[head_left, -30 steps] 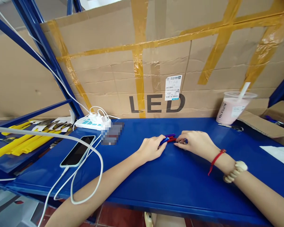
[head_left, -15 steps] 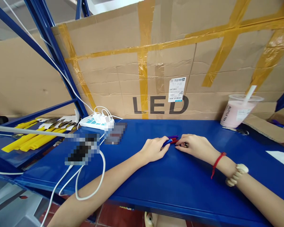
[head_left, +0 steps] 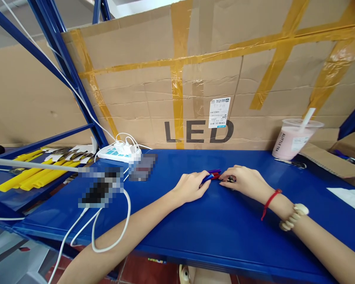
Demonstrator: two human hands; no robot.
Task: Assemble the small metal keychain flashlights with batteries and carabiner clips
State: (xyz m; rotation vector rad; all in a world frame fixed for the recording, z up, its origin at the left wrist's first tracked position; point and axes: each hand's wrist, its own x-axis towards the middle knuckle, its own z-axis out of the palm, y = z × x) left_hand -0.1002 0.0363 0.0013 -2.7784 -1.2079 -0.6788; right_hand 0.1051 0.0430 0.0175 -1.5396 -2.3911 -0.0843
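A small bunch of slim pens lies just above the blue tabletop, between my two hands. My left hand (head_left: 193, 186) is closed around their left part; a blue pen (head_left: 208, 178) shows at its fingertips and a red pen (head_left: 215, 175) behind it. Another dark blue one lies along the far side. My right hand (head_left: 239, 177), wearing a ring, has its fingers curled in at the right end of the bunch. Its fingertips meet or nearly meet the red end; whether they grip anything is hidden. A red cord and a beaded bracelet circle the right wrist.
A pink drink cup (head_left: 294, 140) with a straw stands at the back right, a dark slim object (head_left: 290, 162) before it. White paper (head_left: 347, 199) lies at right. At left are a power strip (head_left: 115, 154), blurred devices and looping white cables (head_left: 128, 221). A large carton (head_left: 144, 98) forms the back.
The view has shifted slightly. Both hands stay at the pens; my right hand's fingers have moved a little against the pens' right end.
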